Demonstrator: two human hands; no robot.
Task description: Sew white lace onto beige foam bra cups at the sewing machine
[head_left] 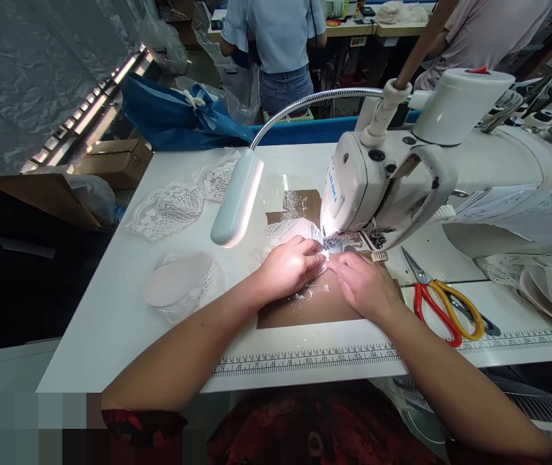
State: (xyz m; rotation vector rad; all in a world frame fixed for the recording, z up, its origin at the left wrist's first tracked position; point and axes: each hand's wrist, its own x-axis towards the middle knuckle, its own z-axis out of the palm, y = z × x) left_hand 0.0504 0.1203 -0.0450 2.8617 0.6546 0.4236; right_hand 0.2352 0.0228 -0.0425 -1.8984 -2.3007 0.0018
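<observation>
A white lace piece with a smooth pale cup (300, 227) lies under the needle area of a white sewing machine (353, 187). My left hand (295, 263) presses on its near edge, fingers together and thumb against the fabric just left of the needle. Close on the right, my right hand (366, 284) pinches the fabric's edge, fingertips nearly meeting the left ones. Under both hands is a brown cardboard sheet (300, 310) partly covered with shiny tape. The fabric between the fingertips is mostly hidden.
Scissors with red and yellow handles (445, 307) lie right of my right hand. Lace pieces (169, 210) and a lace-edged cup (179, 284) rest on the table's left. A lamp (238, 200) hangs above. A printed ruler (315, 358) runs along the front edge. People stand behind.
</observation>
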